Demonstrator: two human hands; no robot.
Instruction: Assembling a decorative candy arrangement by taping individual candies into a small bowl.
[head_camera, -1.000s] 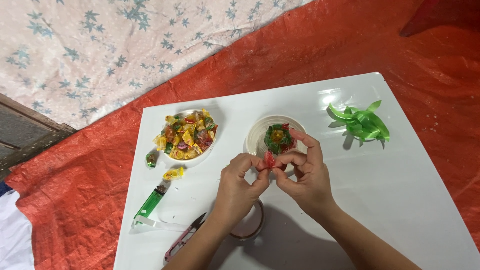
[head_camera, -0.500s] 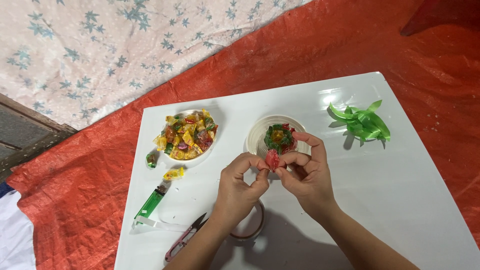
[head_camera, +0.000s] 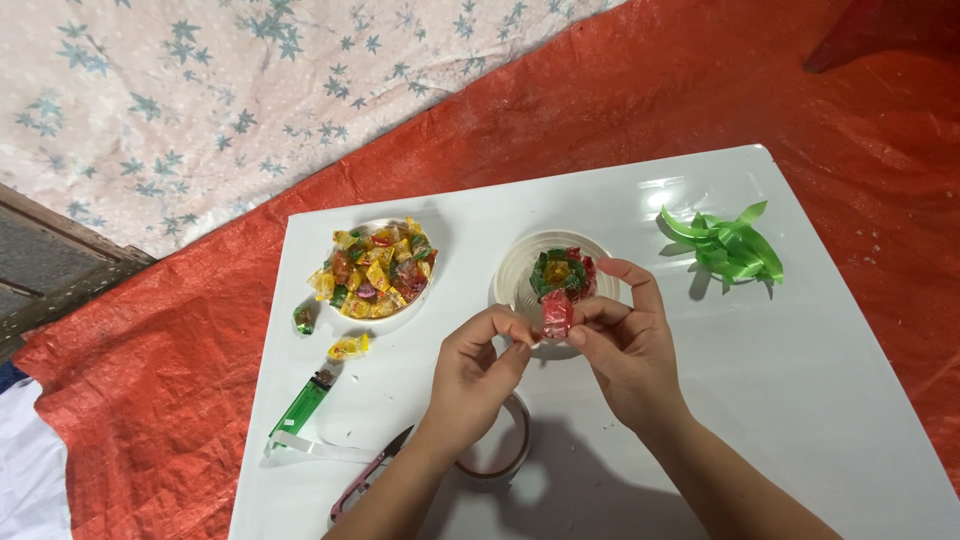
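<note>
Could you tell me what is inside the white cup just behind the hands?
The white cup holds green, red and yellow wrapped pieces; the red candy covers its near rim.

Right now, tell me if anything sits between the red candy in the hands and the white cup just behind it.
Nothing visible does. The red candy is pinched between the left hand and right hand, directly in front of the white cup, with only open air between them.
</note>
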